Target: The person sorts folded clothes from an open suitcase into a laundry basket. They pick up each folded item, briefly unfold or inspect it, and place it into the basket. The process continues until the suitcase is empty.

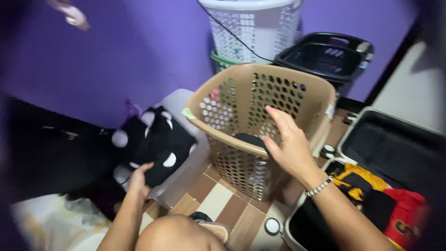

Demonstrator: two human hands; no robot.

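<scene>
My right hand (289, 142) hovers open over the near rim of a tan perforated laundry basket (278, 97), fingers spread, a bead bracelet on the wrist. A dark piece of clothing (248, 138) lies inside the basket just under that hand. My left hand (139, 179) grips the lower edge of a black garment with white dots (160, 142), which rests on a pale plastic container (183, 174) to the left of the basket. My knee (179, 234) fills the bottom centre.
A white basket (253, 28) and a black basket (327, 56) stand behind against the purple wall. An open suitcase (395, 148) with yellow, black and red clothes (385, 200) lies at right. Brown and cream tiles (223, 204) cover the floor. Light fabric (55, 223) lies bottom left.
</scene>
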